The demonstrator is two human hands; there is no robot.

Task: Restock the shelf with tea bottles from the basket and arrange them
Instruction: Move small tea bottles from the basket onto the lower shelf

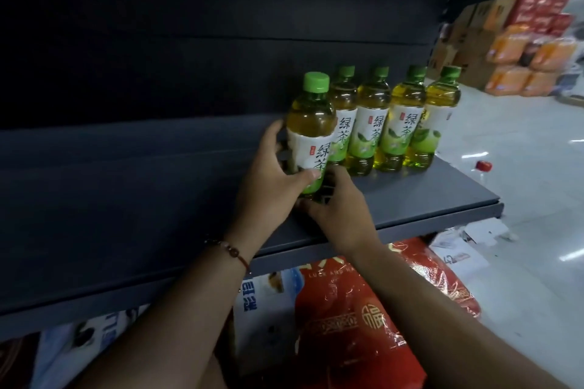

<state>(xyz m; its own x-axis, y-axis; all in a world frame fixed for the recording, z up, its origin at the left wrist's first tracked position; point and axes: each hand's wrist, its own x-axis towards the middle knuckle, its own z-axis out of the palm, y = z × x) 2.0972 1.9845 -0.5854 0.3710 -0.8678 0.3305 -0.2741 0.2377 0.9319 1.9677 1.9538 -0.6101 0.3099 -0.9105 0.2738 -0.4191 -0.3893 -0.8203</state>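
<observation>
1. Gripping the tea bottle [311,133] at its label, your left hand [268,180] had fingers and thumb wrapped round it, at the row's [395,123] left end on the shelf [426,196].
2. Your right hand [339,211] curled at its base; whether it truly gripped was unclear.
3. You needed it upright, label forward, touching its neighbour.

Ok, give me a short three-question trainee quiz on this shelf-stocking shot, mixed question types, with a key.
1. True or false: the left hand holds the tea bottle round its label.
2. How many bottles already stand in the row on the shelf?
3. Where is the right hand? A) on the bottle's cap B) low at the bottle's base C) off the shelf

Key: 1 true; 2 four; 3 B
</observation>
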